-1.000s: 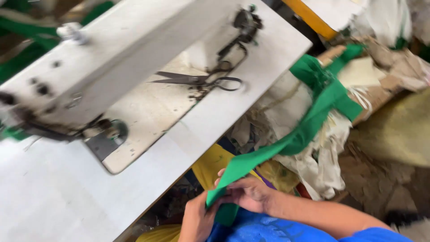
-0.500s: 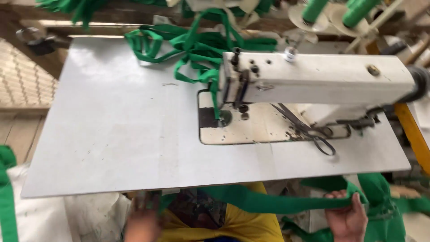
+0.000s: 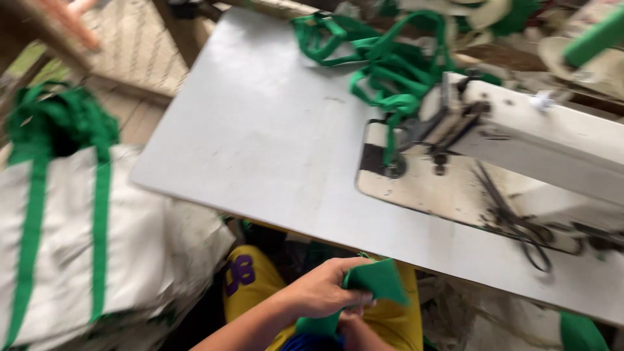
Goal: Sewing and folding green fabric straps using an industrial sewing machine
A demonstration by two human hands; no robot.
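Step in hand, as I read it: readying the green strap piece [image 3: 377,281] below the table [image 3: 260,143] edge. My left hand [image 3: 322,289] pinches it; right hand [image 3: 354,331] mostly hidden, fingers unreadable. Next move calls for lifting it toward the sewing machine [image 3: 520,140] needle.

No labels, signs or screens show. The one package-like thing is a stack of white woven fabric bags with green strap handles [image 3: 71,240], lying at the near left, beside and below the left edge of the pale grey bench [image 3: 260,143]; its green straps run lengthwise.
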